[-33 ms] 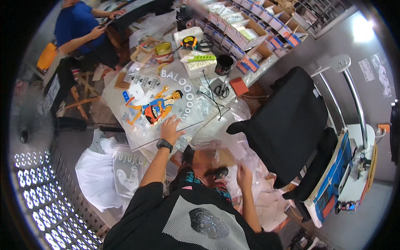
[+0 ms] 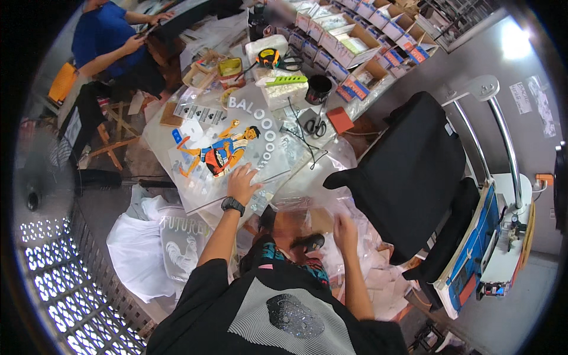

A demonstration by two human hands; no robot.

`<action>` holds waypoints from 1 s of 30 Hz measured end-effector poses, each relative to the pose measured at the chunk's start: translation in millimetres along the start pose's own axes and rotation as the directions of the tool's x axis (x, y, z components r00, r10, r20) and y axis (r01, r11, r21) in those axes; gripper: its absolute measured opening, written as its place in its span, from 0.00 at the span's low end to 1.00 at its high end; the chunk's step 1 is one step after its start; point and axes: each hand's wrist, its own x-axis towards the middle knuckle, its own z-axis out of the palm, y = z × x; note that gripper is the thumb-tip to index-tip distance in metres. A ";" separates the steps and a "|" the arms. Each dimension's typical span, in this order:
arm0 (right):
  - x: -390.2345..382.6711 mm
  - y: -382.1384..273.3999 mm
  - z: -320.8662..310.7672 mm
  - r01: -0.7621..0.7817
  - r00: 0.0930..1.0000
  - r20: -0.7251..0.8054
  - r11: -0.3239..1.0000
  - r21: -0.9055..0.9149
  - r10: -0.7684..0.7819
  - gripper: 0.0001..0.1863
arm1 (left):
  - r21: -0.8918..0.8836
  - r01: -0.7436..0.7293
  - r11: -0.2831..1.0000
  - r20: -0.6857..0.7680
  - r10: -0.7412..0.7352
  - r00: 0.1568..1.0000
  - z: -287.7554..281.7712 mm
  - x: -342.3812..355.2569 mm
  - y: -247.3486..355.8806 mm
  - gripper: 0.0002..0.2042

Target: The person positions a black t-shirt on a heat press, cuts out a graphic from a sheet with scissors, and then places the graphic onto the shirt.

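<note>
One clear printed sheet (image 2: 229, 151) beneath and mostly beyond the left hand (image 2: 241, 182), itself unclenched, fingers spread

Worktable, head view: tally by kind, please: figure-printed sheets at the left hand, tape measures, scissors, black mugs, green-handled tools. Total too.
Figure-printed sheet at the left hand: 1
Tape measure: 1
Scissors: 2
Black mug: 1
Green-handled tool: 1
Total: 6
</note>
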 end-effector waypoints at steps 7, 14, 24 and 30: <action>279.8 -2.1 90.3 -0.102 0.985 -0.163 0.958 -0.268 0.059 0.12 | -0.278 0.106 0.955 -0.212 -0.168 0.963 -29.0 5.8 -0.7 0.15; 317.3 4.8 122.3 -0.246 0.965 0.007 0.914 -0.323 0.263 0.15 | -0.625 0.132 0.770 -0.489 -0.518 0.702 -149.9 -21.2 19.7 0.06; 172.0 -11.4 -44.3 -0.176 0.938 -0.167 0.833 0.525 0.304 0.20 | -0.845 -0.098 0.526 -0.384 -0.469 0.795 -205.7 16.7 164.5 0.06; -46.5 33.9 -157.0 -0.196 0.742 -0.255 0.564 0.802 0.620 0.21 | -0.869 -0.054 0.493 0.002 0.114 0.993 -150.6 66.2 388.4 0.05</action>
